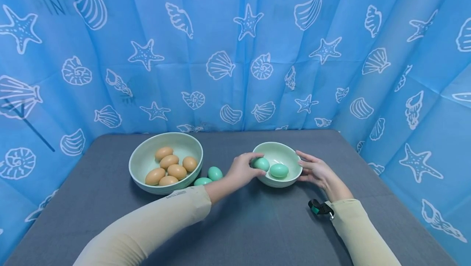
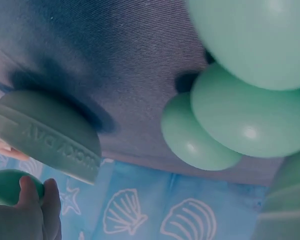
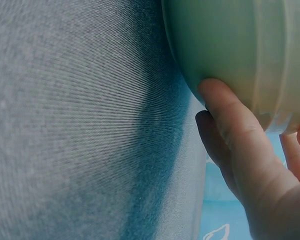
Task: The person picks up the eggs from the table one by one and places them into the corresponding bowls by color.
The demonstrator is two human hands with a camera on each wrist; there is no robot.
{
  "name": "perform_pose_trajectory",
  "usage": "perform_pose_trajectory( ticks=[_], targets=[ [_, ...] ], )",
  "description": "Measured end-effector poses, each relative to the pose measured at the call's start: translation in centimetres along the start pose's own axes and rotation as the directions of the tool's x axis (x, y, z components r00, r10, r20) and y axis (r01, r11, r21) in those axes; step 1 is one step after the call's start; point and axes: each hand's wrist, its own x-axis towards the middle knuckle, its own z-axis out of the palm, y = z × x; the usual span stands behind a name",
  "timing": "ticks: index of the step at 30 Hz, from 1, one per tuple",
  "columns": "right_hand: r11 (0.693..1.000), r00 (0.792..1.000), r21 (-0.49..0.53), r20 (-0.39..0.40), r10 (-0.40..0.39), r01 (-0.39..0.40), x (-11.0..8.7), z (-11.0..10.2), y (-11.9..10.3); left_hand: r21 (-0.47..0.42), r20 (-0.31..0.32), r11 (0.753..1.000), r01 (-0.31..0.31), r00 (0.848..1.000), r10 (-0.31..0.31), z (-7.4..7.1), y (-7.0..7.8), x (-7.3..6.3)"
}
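My left hand reaches to the left rim of a small pale-green bowl. Its thumb and fingers pinch a green egg, held just inside that rim. Another green egg lies in the bowl beside it. On the bowl's right side, my right hand holds the rim and outer wall; its fingers press low against the curved side in the right wrist view. Raised lettering marks the small bowl in the left wrist view.
A larger pale-green bowl holding several brown eggs stands at the left. Green eggs lie on the grey table beside it, partly behind my left forearm. A black strap hangs by my right sleeve. A blue shell-patterned curtain closes the back.
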Motion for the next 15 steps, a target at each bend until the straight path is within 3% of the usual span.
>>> perform_pose_trajectory(
  ticks=[15],
  targets=[
    [1.000,1.000,-0.007,0.014,-0.008,0.008,0.1,-0.1,0.1,-0.040,-0.030,0.998,0.055,0.998,-0.056,1.9,-0.1,2.5]
  ],
)
